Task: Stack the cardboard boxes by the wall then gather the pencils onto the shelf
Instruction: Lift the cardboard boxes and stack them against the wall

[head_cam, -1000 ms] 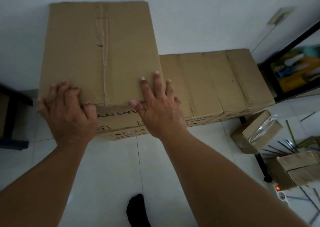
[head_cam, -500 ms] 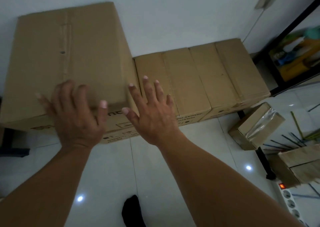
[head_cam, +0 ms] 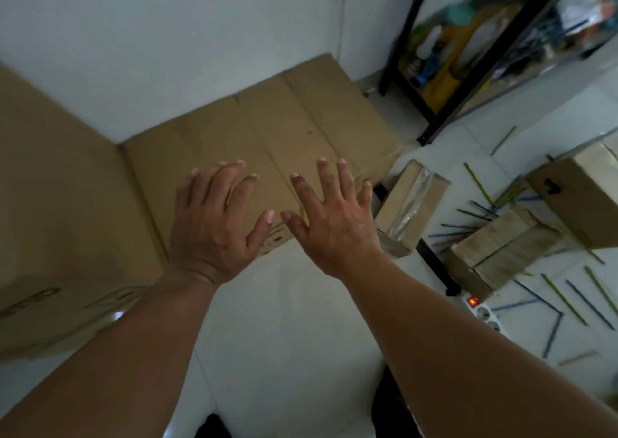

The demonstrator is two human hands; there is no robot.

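A tall cardboard box (head_cam: 67, 217) stands at the left against the white wall. Beside it a low row of flat cardboard boxes (head_cam: 267, 130) lies along the wall. My left hand (head_cam: 217, 223) and my right hand (head_cam: 331, 217) hover over the front of that row, fingers spread, holding nothing. To the right on the floor sit a small box with clear tape (head_cam: 409, 207), a pale small box (head_cam: 501, 247) and a larger box (head_cam: 582, 197). Several pencils (head_cam: 565, 299) lie scattered on the tiles around them.
A black metal shelf (head_cam: 431, 103) with assorted items stands at the upper right by the wall. A white power strip (head_cam: 485, 314) with a lit red switch lies on the floor. A dark sock shows at the bottom edge (head_cam: 214, 427).
Both hands have let go of the tall box and moved right with fingers spread. The view has swung right, so the tall box now sits at the left edge.
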